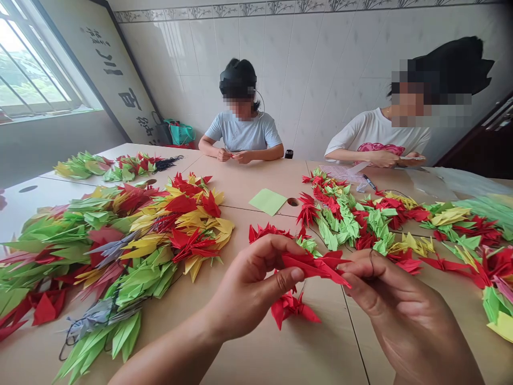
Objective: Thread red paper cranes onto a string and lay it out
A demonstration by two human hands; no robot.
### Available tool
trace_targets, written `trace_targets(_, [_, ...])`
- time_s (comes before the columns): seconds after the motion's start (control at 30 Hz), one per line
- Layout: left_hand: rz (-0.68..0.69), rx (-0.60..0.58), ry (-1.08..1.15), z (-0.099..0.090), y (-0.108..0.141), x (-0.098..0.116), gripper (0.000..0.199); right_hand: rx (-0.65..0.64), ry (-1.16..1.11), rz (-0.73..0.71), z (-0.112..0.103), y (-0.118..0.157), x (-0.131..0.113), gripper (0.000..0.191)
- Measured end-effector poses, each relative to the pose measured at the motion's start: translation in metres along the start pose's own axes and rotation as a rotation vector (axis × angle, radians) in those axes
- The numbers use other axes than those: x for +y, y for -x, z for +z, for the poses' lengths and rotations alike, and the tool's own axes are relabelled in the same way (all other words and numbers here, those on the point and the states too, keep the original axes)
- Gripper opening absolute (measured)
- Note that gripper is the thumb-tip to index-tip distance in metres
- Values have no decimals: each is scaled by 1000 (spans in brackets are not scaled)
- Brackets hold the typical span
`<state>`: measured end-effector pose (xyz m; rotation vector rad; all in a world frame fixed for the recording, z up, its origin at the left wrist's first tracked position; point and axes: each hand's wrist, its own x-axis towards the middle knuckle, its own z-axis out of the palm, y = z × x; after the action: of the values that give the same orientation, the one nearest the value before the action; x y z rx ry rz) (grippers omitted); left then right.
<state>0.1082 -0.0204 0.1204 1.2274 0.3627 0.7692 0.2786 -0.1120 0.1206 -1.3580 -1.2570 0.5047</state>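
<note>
A red folded-paper crane is held up above the table between both of my hands. My left hand pinches its left end between thumb and fingers. On the other side, my right hand grips the right end with its fingertips; a thin dark band circles one finger. Just below the hands lies another red paper crane. Behind them are more red cranes and a few green ones, partly hidden by my fingers.
Strings of green, yellow and red cranes cover the left of the table. More strings lie at right. A green paper square lies mid-table beside a round hole. Two people sit across, their hands busy with small items.
</note>
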Motion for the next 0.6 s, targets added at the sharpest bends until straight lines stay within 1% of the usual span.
trace_targets(0.13, [-5, -9, 37, 1, -1, 1, 14, 28, -24, -11, 1, 0, -1, 9])
trace_targets(0.27, [-44, -41, 55, 3, -2, 1, 15, -40, 28, 10, 3, -1, -8, 12])
trace_targets(0.37, [-38, -53, 29, 3, -1, 0, 17, -68, 77, 36, 4, -1, -12, 15])
trace_targets(0.47, [-21, -54, -31, 3, 0, 0, 19, -44, 90, 51, 5, 1, -14, 16])
trace_targets(0.6, [-18, -35, -60, 3, 0, 1, 19, 47, 76, 42, 6, 3, -13, 17])
